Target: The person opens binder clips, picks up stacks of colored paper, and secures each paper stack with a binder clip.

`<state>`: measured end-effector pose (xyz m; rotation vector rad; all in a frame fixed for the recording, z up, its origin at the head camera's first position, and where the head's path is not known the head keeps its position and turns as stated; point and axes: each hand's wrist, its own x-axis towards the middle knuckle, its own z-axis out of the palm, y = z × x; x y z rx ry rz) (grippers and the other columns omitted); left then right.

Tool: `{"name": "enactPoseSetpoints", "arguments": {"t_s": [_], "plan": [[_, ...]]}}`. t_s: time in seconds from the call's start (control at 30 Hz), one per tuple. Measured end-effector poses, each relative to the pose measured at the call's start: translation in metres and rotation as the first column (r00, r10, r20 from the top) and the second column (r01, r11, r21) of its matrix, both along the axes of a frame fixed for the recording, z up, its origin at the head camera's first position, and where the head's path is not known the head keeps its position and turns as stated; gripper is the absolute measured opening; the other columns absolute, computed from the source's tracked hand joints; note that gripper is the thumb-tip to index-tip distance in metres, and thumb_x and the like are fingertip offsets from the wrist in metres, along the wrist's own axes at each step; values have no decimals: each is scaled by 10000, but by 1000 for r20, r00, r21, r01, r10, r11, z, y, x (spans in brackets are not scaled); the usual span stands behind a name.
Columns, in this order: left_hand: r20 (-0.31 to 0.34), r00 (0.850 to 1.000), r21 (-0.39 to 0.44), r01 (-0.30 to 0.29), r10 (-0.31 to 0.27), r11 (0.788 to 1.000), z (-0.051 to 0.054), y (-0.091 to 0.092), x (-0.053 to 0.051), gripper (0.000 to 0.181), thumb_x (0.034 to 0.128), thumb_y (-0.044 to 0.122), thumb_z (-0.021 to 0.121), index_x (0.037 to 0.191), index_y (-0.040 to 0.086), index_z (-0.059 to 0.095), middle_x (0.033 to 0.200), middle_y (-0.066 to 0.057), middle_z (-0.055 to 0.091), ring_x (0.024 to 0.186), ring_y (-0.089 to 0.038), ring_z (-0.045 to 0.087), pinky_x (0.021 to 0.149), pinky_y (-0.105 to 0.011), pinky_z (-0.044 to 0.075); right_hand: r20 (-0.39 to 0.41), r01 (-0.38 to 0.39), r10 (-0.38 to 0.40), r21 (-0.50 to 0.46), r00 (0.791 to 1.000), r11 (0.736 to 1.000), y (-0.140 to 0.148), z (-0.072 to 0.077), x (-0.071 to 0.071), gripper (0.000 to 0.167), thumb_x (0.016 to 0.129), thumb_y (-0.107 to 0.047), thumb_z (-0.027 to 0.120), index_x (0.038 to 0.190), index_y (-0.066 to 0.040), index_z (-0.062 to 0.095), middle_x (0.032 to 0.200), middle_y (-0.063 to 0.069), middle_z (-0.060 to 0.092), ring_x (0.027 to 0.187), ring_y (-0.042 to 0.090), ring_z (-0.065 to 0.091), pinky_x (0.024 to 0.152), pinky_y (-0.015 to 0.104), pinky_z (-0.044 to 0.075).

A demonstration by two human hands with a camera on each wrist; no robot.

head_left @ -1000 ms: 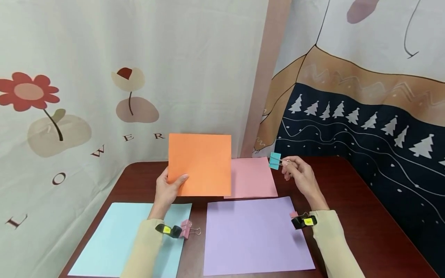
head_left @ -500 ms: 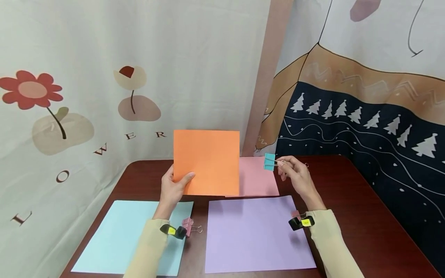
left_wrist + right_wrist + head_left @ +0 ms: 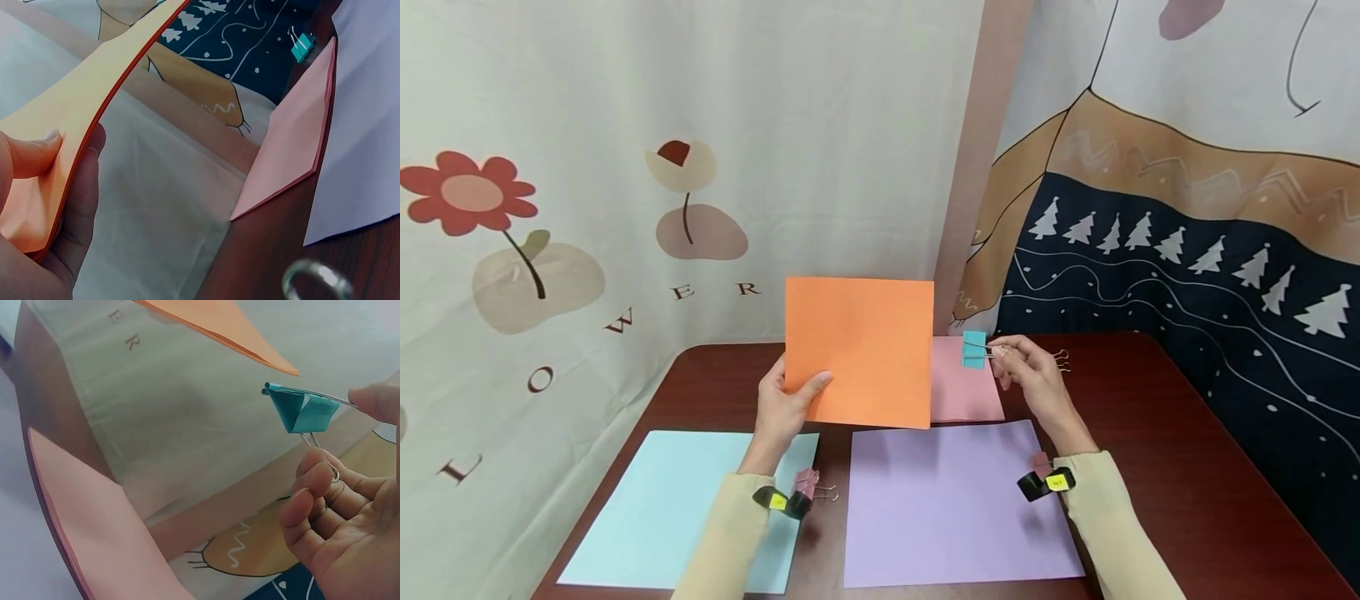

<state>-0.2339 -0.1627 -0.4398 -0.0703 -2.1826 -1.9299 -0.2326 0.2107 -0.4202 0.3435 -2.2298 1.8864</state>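
My left hand (image 3: 781,408) grips a small stack of orange paper (image 3: 860,350) by its left edge, thumb in front and fingers behind. The stack is raised above the table and bends in the left wrist view. With my right hand (image 3: 1033,375) I hold a teal binder clip (image 3: 973,350) by its wire handles, thumb on one handle and fingertips at the other. Its mouth faces the orange stack, and a gap separates them in the right wrist view. A pink paper stack (image 3: 966,383) lies behind, partly hidden by the orange one.
Light blue paper (image 3: 655,508) lies at the table's front left, purple paper (image 3: 955,517) at front centre. Another teal binder clip (image 3: 302,47) lies beyond the pink stack; only its handles show past my right hand in the head view. Printed curtains (image 3: 850,125) hang behind the dark table (image 3: 1187,467).
The orange stack in my left hand has moved right and slightly nearer. The clip in my right hand has shifted left, narrowing the space between them. The handles behind my right hand have come into view.
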Motion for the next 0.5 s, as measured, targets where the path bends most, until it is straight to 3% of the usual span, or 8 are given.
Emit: {"name": "enactPoseSetpoints", "arguments": {"t_s": [0.3,0.5], "plan": [[9,999,53,32,-33,998,2,9,4,510,869,209,838,1322,159,608,976,32,695,798,-121,745,695,-334,626,-2,-11,11,-86,1000,996,-6,0,1,358,1059,-221,556,1195,108,596,736,-46,596,700,109,539,648,223,496],[-14,999,49,45,-44,998,2,14,6,491,863,207,844,1301,167,623,977,-2,710,782,-140,752,674,-362,629,49,-6,14,-156,999,988,-9,4,3,269,1054,-213,566,1118,34,652,788,-57,648,725,95,563,645,219,490]]}}
